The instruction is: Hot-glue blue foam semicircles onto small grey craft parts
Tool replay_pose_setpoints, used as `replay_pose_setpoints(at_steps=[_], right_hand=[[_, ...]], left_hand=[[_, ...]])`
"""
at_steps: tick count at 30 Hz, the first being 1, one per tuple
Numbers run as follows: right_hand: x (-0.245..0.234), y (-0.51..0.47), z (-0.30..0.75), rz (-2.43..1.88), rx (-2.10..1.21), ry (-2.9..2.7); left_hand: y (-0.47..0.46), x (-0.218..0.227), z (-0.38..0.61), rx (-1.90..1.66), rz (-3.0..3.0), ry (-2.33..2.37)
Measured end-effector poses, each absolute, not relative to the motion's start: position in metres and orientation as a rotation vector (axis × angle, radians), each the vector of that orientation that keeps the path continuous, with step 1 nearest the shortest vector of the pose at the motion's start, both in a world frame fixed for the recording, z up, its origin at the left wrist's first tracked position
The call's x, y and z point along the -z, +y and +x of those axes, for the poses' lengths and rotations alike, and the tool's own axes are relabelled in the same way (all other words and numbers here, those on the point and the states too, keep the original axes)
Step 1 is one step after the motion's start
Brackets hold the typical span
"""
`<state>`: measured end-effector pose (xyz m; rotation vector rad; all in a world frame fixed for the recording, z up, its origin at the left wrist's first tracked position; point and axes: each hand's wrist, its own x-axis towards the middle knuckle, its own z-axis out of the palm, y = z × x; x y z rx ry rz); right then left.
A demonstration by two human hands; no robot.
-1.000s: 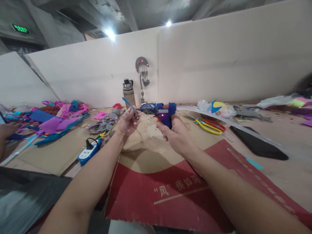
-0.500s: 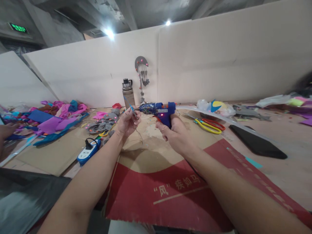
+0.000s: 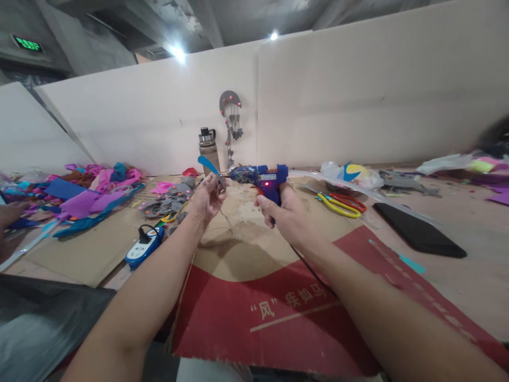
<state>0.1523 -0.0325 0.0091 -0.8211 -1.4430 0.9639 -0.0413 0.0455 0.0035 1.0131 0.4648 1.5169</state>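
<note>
Scanning from the left edge, a co-worker's hand (image 3: 8, 215) rests among the heap of coloured felt scraps (image 3: 85, 193) on the counter (image 3: 457, 276); a blue-and-white power strip (image 3: 143, 246) lies on the cardboard sheet (image 3: 238, 254) just left of the person's left forearm; a grey bottle (image 3: 208, 150) stands against the white partition (image 3: 338, 101) behind. The left hand (image 3: 207, 197) is raised above the cardboard, its grip pinched together on a small blue felt leaf (image 3: 208, 165) on a thin stem; compared with half a second ago the leaf is turned, its broad face now showing instead of a thin edge, and it sits slightly higher. The right hand (image 3: 284, 215) is clamped on the handle of the blue glue gun (image 3: 262, 178), red lamp lit, nozzle pointing left and meeting the stem just below the leaf; the gun has risen a little with the left hand; the judgement is that glue is being laid at that joint. Further right, yellow-handled scissors (image 3: 340, 204) and a black flat case (image 3: 419, 236) lie well apart from both hands, unmoved.
</note>
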Motion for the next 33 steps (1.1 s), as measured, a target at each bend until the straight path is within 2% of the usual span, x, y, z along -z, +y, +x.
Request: replay_pose_setpoints(at_steps=[3,6,11,13,15,17,21,24,33], right_hand=[[-0.007,-0.019,0.156,-0.910,-1.048,-1.337],[0.005,0.002,0.164,-1.173,-1.042,-1.367],[0.027,0.024,0.181,-1.682,-0.459,-1.821],[0.028,0.023,0.182,-1.675,-0.219,-1.876],[0.024,0.018,0.177,-1.537,-0.143,-1.824],[0.018,0.012,0.166,-1.316,-0.343,-1.720],[0.010,0.003,0.140,-0.864,-1.050,-1.340],[0.009,-0.002,0.133,-0.682,-1.353,-1.166],[0.005,-0.001,0.146,-0.786,-1.219,-1.139]], left_hand=[[0.053,0.002,-0.041,-1.663,1.037,0.666],[0.056,0.006,-0.037,-1.798,1.101,0.871],[0.047,0.005,-0.025,-1.862,1.311,1.019],[0.041,0.003,-0.020,-1.887,1.354,1.045],[0.035,0.000,-0.015,-1.892,1.401,1.062],[0.027,-0.001,-0.009,-1.874,1.474,1.060],[0.013,-0.003,0.002,-1.814,1.557,1.046],[0.008,-0.003,0.007,-1.764,1.521,1.031],[0.009,-0.004,0.013,-1.647,1.277,0.924]])
